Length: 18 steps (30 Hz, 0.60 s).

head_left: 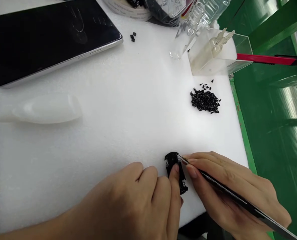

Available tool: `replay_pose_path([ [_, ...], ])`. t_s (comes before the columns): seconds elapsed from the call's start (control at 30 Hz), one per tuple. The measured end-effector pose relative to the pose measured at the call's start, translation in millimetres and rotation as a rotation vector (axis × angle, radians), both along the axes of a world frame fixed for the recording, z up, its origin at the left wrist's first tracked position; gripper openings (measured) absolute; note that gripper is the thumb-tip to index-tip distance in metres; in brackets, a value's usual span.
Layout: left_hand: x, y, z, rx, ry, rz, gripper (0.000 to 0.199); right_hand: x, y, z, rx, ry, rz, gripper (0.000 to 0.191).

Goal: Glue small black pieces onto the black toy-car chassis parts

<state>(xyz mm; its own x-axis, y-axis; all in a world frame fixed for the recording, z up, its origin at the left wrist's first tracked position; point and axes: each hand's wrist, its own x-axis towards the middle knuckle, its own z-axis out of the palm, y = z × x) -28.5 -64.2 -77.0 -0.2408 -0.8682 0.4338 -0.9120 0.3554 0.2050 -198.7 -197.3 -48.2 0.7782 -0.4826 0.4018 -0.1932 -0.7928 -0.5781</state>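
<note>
Near the bottom centre, my left hand (138, 196) is closed, with a fingertip pressed onto a small black plastic part (173, 160). The part has a rounded top end and small shiny spots along its sides. Pinched in my right hand (228, 186) is a pair of slim black tweezers (228, 191), slanting down to the right. Their tip touches the upper right edge of the black part. Above my right hand lies a heap of tiny black pieces (205, 100). The underside of the part and some of my left fingers are hidden.
White foam (128, 110) covers the work surface. A phone (50, 36) and a translucent white bottle (45, 108) lie at left. Several black bits (132, 36), a glass vial (182, 41), and a clear box (211, 53) with a red-handled knife (266, 59) are farther back.
</note>
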Motion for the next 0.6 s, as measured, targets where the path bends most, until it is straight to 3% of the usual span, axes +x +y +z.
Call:
replay_pose_path([
  [0.4,1.5,4.7,-3.1,0.018,-0.006,-0.038,0.033,1.0,2.7,-2.7,0.024,-0.016,0.012,0.02],
  [0.6,4.7,2.3,-3.4,0.008,-0.008,-0.064,0.031,3.2,5.0,0.4,0.028,0.009,-0.05,0.015],
])
